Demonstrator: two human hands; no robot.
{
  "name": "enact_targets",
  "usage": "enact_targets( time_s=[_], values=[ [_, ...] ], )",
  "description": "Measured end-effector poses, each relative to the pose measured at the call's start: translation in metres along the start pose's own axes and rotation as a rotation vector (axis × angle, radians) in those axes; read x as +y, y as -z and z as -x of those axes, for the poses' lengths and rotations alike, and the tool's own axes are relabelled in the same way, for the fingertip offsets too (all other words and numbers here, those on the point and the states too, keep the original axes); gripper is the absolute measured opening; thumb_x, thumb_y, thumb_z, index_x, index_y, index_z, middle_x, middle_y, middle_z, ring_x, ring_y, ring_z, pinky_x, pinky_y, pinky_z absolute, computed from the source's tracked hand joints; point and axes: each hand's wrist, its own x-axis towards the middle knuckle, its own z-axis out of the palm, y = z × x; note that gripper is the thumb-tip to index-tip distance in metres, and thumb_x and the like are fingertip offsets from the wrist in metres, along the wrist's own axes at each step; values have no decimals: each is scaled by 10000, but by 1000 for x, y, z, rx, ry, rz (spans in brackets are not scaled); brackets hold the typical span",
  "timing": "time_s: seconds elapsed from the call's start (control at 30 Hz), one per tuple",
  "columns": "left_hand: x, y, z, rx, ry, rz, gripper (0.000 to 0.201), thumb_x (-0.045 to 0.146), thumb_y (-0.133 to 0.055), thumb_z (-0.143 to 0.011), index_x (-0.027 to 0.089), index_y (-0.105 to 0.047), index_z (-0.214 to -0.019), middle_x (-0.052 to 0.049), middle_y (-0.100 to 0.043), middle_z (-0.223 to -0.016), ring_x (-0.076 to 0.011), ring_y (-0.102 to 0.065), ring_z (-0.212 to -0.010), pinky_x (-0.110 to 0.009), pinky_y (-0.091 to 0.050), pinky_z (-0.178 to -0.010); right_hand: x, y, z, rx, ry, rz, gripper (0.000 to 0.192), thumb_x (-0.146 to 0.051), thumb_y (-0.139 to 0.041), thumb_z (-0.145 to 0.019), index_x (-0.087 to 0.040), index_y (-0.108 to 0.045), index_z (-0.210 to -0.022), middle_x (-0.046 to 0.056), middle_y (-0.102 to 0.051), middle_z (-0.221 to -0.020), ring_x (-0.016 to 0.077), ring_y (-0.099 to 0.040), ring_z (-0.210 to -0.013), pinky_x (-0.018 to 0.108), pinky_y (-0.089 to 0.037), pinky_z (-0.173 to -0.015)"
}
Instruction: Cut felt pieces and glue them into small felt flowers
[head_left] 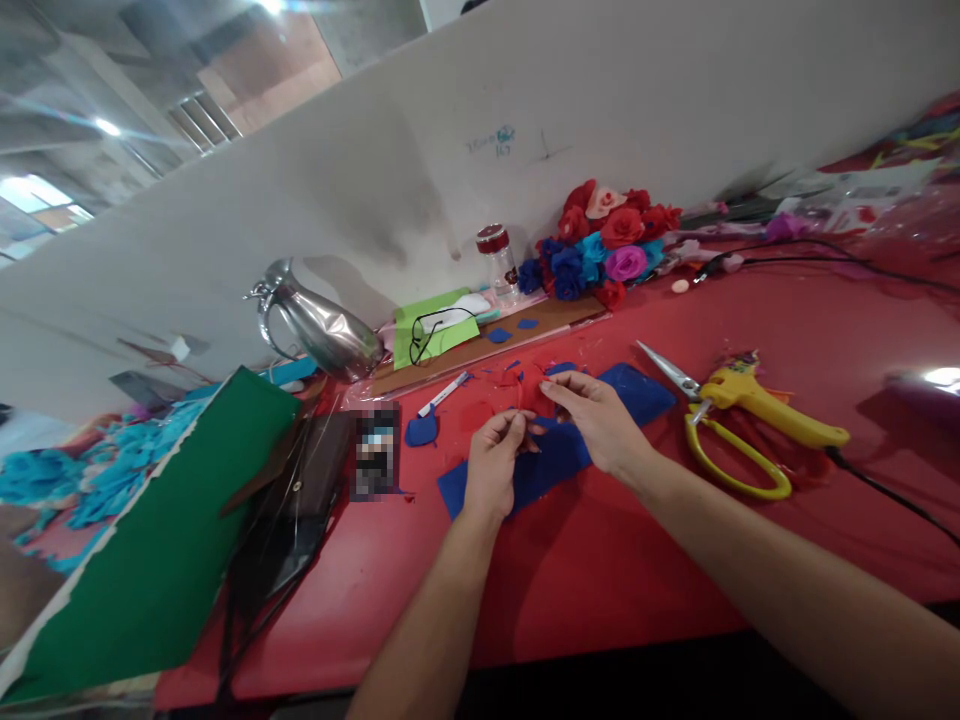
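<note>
Over the middle of the red table, my left hand [495,458] is closed in a pinch at the lower end of a small red fabric piece [529,388]. Slightly higher and to the right, my right hand [600,415] pinches the upper edge of the same piece between thumb and fingers. The piece's exact shape is partly hidden by the fingers. Below both hands lies a dark blue fabric sheet [551,468], its right part [637,393] showing beyond my right hand. A cut blue petal [421,428] rests to the left, beside a white pen [442,394].
Yellow-handled scissors [739,460] and a yellow glue gun [780,405] with a cord lie at right. Behind stand fabric roses [600,245], a glass jar [500,268] and a steel jug [319,320]. A phone [376,455], dark bag [292,500] and green board [161,560] are left.
</note>
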Motion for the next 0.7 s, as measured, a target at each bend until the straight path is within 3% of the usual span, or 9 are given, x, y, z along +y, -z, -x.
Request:
enact_targets(
  time_s=[0.3, 0.4, 0.5, 0.6, 0.7],
  values=[
    [-4, 0, -2, -4, -36, -34, 256, 394, -664, -733, 146, -676, -797, -24, -653, -672, -89, -507, -553, -231, -403, -590, -3, -2, 2, 9, -2, -48, 240, -418, -710, -628, -210, -595, -656, -36, -544, -628, 91, -446, -544, 240, -360, -503],
    [-3, 1, -3, 83, -97, -24, 261, 403, -671, -730, 152, -663, -797, 4, -614, -667, -66, -449, -539, -207, -359, -552, -4, -1, 2, 8, -5, -43, 230, -404, -712, -627, -204, -605, -659, -36, -557, -627, 88, -456, -546, 235, -354, -507],
    [1, 2, -4, 189, -112, 2, 313, 420, -709, -690, 167, -648, -863, 16, -605, -735, -56, -445, -573, -188, -339, -547, -4, 0, 1, -74, -35, 11, 216, -391, -714, -624, -200, -623, -669, -42, -555, -579, 90, -454, -530, 240, -350, -519],
    [6, 3, -3, 131, -40, 27, 368, 458, -715, -672, 165, -647, -883, 18, -597, -725, -57, -446, -566, -187, -346, -544, -2, 2, 0, -213, -53, 107, 198, -365, -720, -602, -198, -637, -666, -33, -585, -597, 100, -477, -551, 247, -366, -549],
    [6, 3, -3, 71, -49, 24, 325, 408, -735, -651, 163, -653, -849, 9, -616, -740, -77, -502, -623, -203, -398, -617, 2, 4, -2, -268, -1, 212, 156, -343, -689, -618, -200, -635, -645, -26, -603, -619, 107, -489, -574, 252, -373, -577]
  ],
)
